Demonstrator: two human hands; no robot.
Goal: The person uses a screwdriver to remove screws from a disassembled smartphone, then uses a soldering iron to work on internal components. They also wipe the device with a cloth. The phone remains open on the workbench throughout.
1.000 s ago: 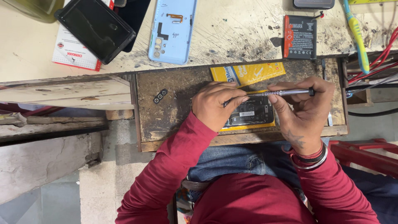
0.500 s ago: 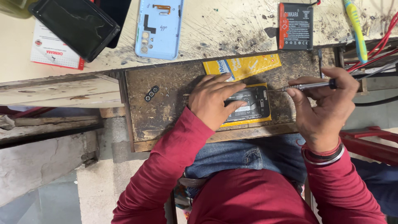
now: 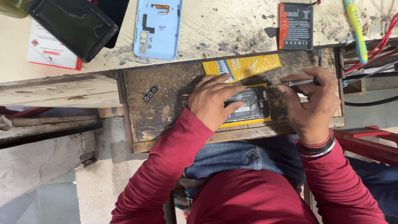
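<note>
An opened dark phone body (image 3: 253, 104) lies on a yellow packet (image 3: 241, 66) on a worn wooden drawer board (image 3: 166, 112). My left hand (image 3: 212, 101) presses flat on the phone's left part, fingers spread over it. My right hand (image 3: 311, 103) pinches a thin metal screwdriver (image 3: 295, 83), held level, its tip just above the phone's upper right corner. A small black camera-lens piece (image 3: 150, 93) lies apart on the board to the left.
On the scratched bench top sit a light blue phone back cover (image 3: 157, 28), a black phone (image 3: 72, 25) on a white card, a black battery (image 3: 295, 25), a green-yellow toothbrush (image 3: 357, 29) and red wires (image 3: 379, 45). A red metal frame (image 3: 369, 143) stands at right.
The view has shifted. My right hand with the screwdriver moved off the phone to the right, then came back to its upper right corner. My left hand stayed on the phone.
</note>
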